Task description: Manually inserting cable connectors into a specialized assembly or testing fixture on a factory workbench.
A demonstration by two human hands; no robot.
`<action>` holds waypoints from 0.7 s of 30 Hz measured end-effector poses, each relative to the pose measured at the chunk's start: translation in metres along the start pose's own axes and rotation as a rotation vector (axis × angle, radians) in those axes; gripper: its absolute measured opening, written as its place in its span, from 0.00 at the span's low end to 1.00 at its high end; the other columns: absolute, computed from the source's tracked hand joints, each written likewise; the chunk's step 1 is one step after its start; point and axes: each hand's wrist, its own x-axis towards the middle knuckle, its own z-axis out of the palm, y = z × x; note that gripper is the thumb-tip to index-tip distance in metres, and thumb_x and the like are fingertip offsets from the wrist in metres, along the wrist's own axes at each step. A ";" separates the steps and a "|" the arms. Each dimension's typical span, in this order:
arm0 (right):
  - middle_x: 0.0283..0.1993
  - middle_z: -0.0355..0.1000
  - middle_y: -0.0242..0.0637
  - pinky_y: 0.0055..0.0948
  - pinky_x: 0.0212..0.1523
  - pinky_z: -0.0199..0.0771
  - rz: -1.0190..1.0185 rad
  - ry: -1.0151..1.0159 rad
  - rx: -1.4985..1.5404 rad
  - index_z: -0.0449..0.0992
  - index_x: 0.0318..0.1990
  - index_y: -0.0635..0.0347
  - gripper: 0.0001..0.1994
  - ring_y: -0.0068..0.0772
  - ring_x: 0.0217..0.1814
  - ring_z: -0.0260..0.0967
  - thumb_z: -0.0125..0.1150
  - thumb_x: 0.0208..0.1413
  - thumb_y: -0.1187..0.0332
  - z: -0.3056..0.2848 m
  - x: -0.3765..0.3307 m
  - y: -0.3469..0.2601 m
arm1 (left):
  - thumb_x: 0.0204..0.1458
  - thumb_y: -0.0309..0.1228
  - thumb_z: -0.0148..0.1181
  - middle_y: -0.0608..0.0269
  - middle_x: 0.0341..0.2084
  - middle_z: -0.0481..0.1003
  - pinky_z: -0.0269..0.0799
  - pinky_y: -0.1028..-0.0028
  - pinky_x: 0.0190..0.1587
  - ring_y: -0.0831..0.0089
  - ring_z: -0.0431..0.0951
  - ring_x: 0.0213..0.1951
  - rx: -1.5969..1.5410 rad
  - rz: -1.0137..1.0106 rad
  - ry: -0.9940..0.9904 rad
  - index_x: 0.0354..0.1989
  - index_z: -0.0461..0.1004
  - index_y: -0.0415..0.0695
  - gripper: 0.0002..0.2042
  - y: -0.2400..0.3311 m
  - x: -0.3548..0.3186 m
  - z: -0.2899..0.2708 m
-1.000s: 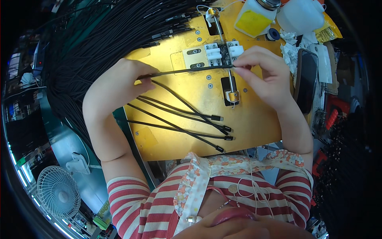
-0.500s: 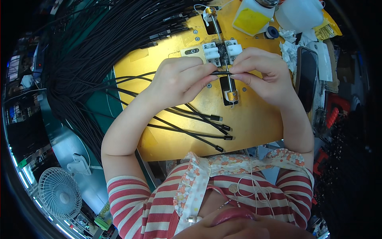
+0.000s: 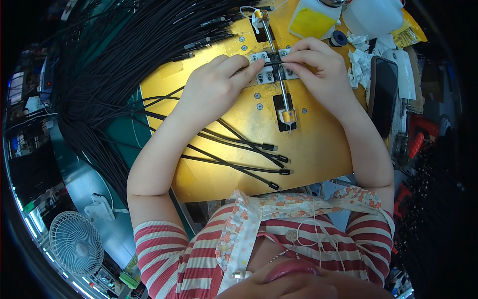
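Note:
Stretched between my two hands is the end of a black cable (image 3: pixel 273 63), over the white clamp blocks (image 3: pixel 264 76) in the middle of a gold plate (image 3: pixel 318 144). My left hand (image 3: pixel 215 83) pinches it on the left, and my right hand (image 3: pixel 319 67) pinches its other end. My fingers partly cover the blocks and the cable end. A thin metal rod (image 3: pixel 269 37) lies behind the cable and another rod (image 3: pixel 284 93) in front, each by a dark slot. Several cables with plugs (image 3: pixel 271 147) rest on the plate near me.
A thick bundle of black cables (image 3: pixel 99 84) fills the left side. At the back right stand a bottle with a yellow label (image 3: pixel 312 22), a white container (image 3: pixel 373 17) and a small dark spool (image 3: pixel 338 38). Crumpled paper (image 3: pixel 359 65) and a phone (image 3: pixel 382 94) lie at the right.
Both hands have moved away from me with the cable, from in front of the white blocks to over them. The loose cables near me have hardly moved.

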 end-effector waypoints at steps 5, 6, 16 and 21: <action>0.32 0.70 0.35 0.30 0.37 0.69 -0.047 0.009 -0.049 0.78 0.32 0.64 0.03 0.36 0.37 0.69 0.62 0.49 0.76 0.000 0.000 0.001 | 0.45 0.26 0.59 0.68 0.31 0.71 0.71 0.76 0.31 0.74 0.71 0.29 0.054 0.021 -0.040 0.49 0.76 0.46 0.20 0.002 0.000 -0.001; 0.32 0.69 0.35 0.30 0.38 0.69 -0.081 0.004 -0.096 0.78 0.32 0.64 0.03 0.36 0.37 0.68 0.62 0.49 0.75 -0.001 0.000 -0.001 | 0.45 0.26 0.59 0.68 0.31 0.71 0.71 0.76 0.31 0.74 0.71 0.29 0.055 0.020 -0.040 0.49 0.76 0.46 0.20 0.001 0.000 -0.001; 0.33 0.67 0.34 0.32 0.40 0.68 -0.217 -0.070 -0.317 0.77 0.32 0.64 0.04 0.35 0.38 0.67 0.61 0.50 0.73 -0.007 -0.001 -0.007 | 0.44 0.26 0.58 0.68 0.30 0.69 0.69 0.76 0.31 0.74 0.69 0.29 0.069 0.062 -0.038 0.51 0.75 0.45 0.21 -0.001 -0.001 0.002; 0.34 0.67 0.35 0.33 0.42 0.69 -0.257 -0.092 -0.397 0.78 0.35 0.63 0.05 0.36 0.39 0.67 0.60 0.50 0.74 -0.009 -0.003 -0.010 | 0.44 0.26 0.59 0.68 0.30 0.68 0.69 0.76 0.31 0.73 0.69 0.29 0.063 0.058 -0.038 0.50 0.75 0.46 0.21 -0.002 -0.001 0.002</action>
